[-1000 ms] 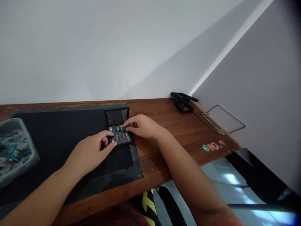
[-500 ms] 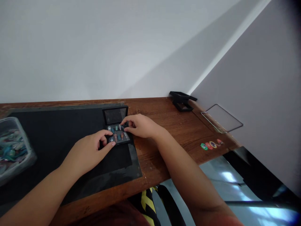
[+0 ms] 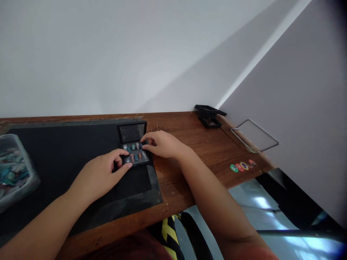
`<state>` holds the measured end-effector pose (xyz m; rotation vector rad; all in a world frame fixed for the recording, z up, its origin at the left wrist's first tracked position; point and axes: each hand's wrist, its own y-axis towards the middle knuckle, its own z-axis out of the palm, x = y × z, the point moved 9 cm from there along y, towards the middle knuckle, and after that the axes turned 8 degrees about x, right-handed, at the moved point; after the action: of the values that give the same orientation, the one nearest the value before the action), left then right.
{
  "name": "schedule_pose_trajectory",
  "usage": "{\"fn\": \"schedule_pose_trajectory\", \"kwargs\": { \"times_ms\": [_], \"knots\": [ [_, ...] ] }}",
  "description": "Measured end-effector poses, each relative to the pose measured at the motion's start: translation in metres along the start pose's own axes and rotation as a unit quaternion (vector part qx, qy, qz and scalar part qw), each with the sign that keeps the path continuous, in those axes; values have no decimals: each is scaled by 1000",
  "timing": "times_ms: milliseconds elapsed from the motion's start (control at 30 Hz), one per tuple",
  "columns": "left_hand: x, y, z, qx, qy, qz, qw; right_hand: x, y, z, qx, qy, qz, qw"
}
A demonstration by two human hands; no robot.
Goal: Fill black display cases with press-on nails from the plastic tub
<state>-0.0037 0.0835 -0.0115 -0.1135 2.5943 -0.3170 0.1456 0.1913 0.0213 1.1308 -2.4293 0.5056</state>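
Near the right edge of the black mat [image 3: 67, 144], the small black case [image 3: 141, 163] lies open, its lid [image 3: 132, 133] tilted up along the back edge. And look at the filling: two rows of nail-shaped pieces [image 3: 136, 157] in teal, pink, orange and pale tones run across the tray, so much of it looks laid out; whether any spot is bare under the fingers, I can't tell. The lid isn't down.

Left hand [image 3: 99, 173] at the case's left edge, thumb and index finger apart, both touching it near the front left corner. Right hand [image 3: 165, 144] over the back right corner, thumb and index close to a teal piece; too small to tell if they pinch it.

Over at the mat's left end, a clear plastic tub [image 3: 34, 178], no lid seen on it, holds a loose jumble of teal, white and pinkish pieces [image 3: 12, 175]. Off by the wall, black frames [image 3: 207, 108] stack up at the wooden table's [image 3: 176, 126] back right corner, with round stickers [image 3: 242, 166] near its front edge.
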Motion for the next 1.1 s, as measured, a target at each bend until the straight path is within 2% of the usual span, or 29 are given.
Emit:
{"fn": "schedule_pose_trajectory", "kwargs": {
  "times_ms": [233,433,533,733,967,1100],
  "knots": [
    [1,0,1,13,-19,-3,1000,-13,-4,-18,-73,74,-28,994],
    [5,2,3,17,-14,0,1000,-28,-16,-48,-200,110,-33,973],
    [5,3,3,18,-15,1,1000,-27,-16,-49,-224,134,-54,964],
    [4,2,3,17,-18,6,1000,-17,5,-25,-169,204,-132,955],
    [6,2,-1,-6,-7,5,1000,-35,20,-12,-109,316,-49,941],
    [7,3,1,2,-8,3,1000,-32,17,-11,-53,365,-52,928]
  ]
}}
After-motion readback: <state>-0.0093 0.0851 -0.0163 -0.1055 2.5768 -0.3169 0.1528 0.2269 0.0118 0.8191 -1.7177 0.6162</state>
